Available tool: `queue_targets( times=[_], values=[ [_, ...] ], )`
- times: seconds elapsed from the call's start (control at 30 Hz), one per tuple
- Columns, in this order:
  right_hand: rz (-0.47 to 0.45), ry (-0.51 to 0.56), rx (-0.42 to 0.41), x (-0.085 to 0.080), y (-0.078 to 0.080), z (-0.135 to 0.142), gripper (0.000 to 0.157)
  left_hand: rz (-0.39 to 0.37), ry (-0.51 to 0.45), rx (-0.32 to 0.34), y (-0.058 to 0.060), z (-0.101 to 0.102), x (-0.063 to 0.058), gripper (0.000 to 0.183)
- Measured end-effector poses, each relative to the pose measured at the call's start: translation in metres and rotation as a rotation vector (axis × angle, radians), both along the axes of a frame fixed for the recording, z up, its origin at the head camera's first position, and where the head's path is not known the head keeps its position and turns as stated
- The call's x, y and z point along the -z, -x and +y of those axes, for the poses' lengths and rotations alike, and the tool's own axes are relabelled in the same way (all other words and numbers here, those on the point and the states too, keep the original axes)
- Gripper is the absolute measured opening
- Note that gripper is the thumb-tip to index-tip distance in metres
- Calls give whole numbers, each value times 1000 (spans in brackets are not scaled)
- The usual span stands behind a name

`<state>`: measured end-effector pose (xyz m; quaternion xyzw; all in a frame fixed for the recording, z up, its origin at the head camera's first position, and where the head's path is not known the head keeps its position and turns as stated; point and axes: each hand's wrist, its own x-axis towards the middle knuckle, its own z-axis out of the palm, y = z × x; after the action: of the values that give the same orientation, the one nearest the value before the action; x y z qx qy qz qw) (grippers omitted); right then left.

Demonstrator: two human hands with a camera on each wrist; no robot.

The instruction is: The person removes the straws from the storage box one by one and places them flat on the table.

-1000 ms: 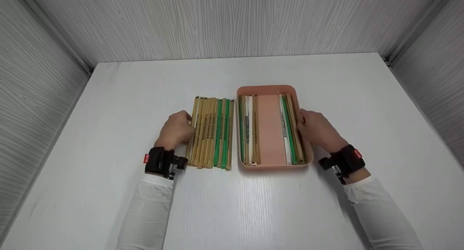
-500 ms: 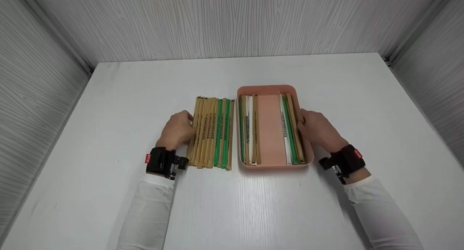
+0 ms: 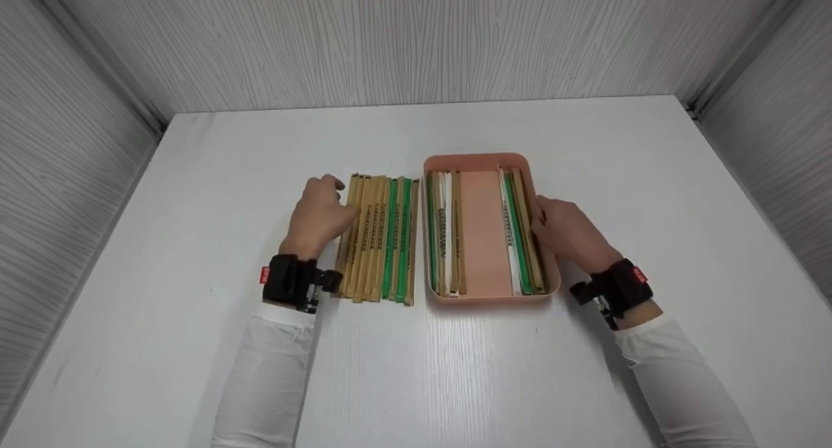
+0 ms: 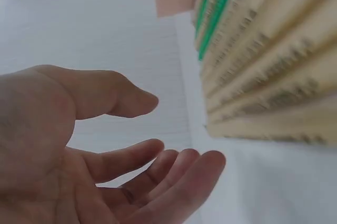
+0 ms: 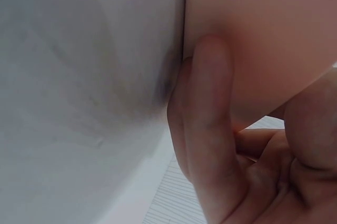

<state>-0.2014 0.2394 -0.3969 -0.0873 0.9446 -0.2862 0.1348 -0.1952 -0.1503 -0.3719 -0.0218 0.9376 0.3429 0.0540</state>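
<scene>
A row of long slim packets point(image 3: 375, 240), tan and green with printed lettering, lies side by side on the white tabletop. Left of that row is my left hand point(image 3: 318, 217), its thumb and fingers spread apart. In the left wrist view the left hand point(image 4: 121, 145) holds nothing, and the tan packets point(image 4: 263, 77) are beyond its fingertips. A pink tray point(image 3: 484, 240) stands to the right of the row. My right hand point(image 3: 569, 233) grips the tray's right wall; in the right wrist view its fingers point(image 5: 213, 103) press the outside of the pink wall point(image 5: 263, 40).
Inside the tray, one group of packets point(image 3: 448, 233) in white, tan and green lines the left side. Another group point(image 3: 522, 233) lines the right side, with bare tray floor between them. Wood-grain panels point(image 3: 416, 41) enclose the back and sides of the tabletop point(image 3: 481, 383).
My left hand has let go of the row's left edge, spread its fingers and shifted slightly away from me. The right hand and the tray have stayed nearly still.
</scene>
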Motion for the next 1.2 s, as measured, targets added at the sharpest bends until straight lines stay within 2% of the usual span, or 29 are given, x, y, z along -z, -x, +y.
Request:
queue_targets(
  times=[0.13,0.27,0.33,0.43,0.53,0.63,0.73,0.77,0.87,1.0,1.1,1.2],
  values=[
    [4,0,-1,0,1,0,22,66,-4,39,8,25,-22,55],
    [15,-3,-11,0,1,0,21,119,16,108,17,57,-43,52],
    [19,-3,-10,1,2,1,21,130,25,146,20,75,-50,50],
    [19,2,-8,1,2,1,22,130,39,200,26,103,-55,47],
    [24,4,-8,1,3,0,23,112,53,258,30,129,-52,41],
    [29,0,-13,2,3,-2,22,96,120,321,32,151,-43,38],
    [17,-5,-9,3,4,-3,24,60,159,364,33,171,-31,15],
    [10,-5,-6,3,4,-3,25,48,174,377,33,177,-28,12],
    [5,-3,-9,2,4,-3,28,22,202,399,32,192,-17,25],
    [24,-4,-24,2,3,-3,27,12,279,427,27,206,-6,6],
    [36,-11,-33,2,3,-3,28,-8,323,437,23,214,-1,20],
    [48,-18,-37,3,3,-2,29,-13,358,436,22,220,4,20]
  ],
)
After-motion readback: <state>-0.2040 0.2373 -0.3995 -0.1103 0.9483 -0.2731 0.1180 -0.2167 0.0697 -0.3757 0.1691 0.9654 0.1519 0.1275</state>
